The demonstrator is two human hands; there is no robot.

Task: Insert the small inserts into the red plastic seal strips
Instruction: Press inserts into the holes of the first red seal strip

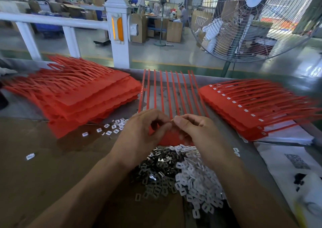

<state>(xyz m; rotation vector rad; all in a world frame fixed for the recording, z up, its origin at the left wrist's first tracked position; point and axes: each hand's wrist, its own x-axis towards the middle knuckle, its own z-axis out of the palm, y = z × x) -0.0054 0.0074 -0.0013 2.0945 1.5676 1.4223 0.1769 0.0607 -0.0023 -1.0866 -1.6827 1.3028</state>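
Observation:
A red comb of seal strips (167,92) lies flat in front of me, tails pointing away. My left hand (144,133) and my right hand (193,132) meet over its near end, fingertips pinched together around something tiny at the strip heads; what is between them is too small to tell. Just below my wrists spreads a heap of small inserts: dark metal ones (156,172) on the left, white plastic ones (196,184) on the right. A few more white inserts (115,126) are scattered left of my left hand.
A tall stack of red strips (78,92) sits at the left; another red stack showing white inserts (252,104) sits at the right. Brown cardboard (43,166) covers the bench. Papers (285,158) lie at the right. A white railing (118,29) and a large fan (252,18) stand beyond.

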